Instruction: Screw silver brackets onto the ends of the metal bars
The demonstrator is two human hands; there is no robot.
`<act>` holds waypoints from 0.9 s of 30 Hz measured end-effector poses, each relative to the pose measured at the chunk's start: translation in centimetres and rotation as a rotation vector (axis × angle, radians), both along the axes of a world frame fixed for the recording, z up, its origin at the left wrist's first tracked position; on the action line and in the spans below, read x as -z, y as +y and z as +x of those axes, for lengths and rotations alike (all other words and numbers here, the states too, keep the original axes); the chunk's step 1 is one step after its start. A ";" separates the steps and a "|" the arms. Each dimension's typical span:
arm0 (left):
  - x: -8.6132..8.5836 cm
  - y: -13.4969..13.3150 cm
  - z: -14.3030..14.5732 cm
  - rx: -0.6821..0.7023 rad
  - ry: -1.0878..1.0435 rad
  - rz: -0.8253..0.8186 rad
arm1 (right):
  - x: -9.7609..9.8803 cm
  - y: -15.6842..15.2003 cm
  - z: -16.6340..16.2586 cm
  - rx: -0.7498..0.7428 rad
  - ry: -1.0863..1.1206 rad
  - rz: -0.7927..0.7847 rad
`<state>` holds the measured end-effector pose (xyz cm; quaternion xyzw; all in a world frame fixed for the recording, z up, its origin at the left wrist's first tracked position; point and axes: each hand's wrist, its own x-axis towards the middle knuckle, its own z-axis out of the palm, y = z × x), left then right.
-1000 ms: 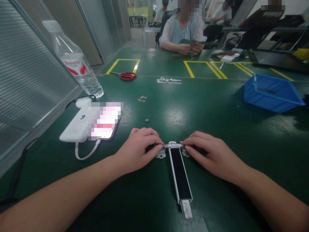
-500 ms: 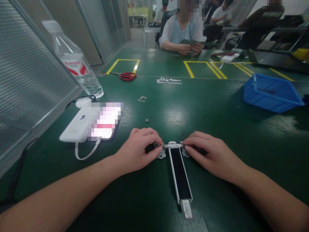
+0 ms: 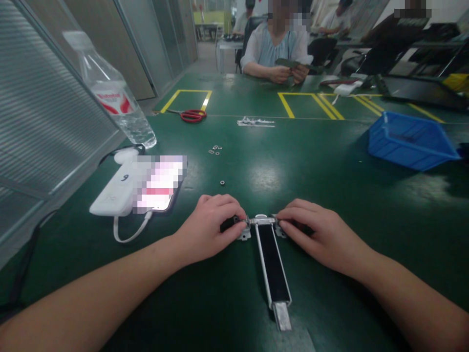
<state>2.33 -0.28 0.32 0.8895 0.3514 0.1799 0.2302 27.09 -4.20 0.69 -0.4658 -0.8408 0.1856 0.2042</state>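
Observation:
A long metal bracket with a black strip [image 3: 273, 261] lies on the green table [image 3: 330, 195], pointing toward me. Across its far end runs a small silver pin [image 3: 262, 221]. My left hand [image 3: 210, 227] is closed, with thumb and fingertips pinching the left end of that pin. My right hand [image 3: 317, 232] is closed on the pin's right end in the same way. Both wrists rest on the table. A single small washer [image 3: 222, 183] lies just beyond my left hand.
A phone on a white power bank [image 3: 120, 190] with a cable lies at left, behind it a water bottle [image 3: 113, 93]. Several washers [image 3: 215, 149], red scissors [image 3: 192, 115] and small metal parts [image 3: 255, 121] lie farther off. A blue bin [image 3: 410, 142] stands at right. A person sits opposite.
My left fingertips have shifted slightly at the pin's left end. Otherwise both hands and the bracket stay where they were.

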 end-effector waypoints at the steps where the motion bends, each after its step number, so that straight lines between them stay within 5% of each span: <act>1: 0.0 0.0 0.0 -0.001 -0.002 0.003 | 0.0 0.0 0.0 0.001 -0.002 -0.005; 27: 0.1 -0.1 0.0 0.014 -0.026 0.003 | 0.2 0.0 0.0 0.008 0.011 0.005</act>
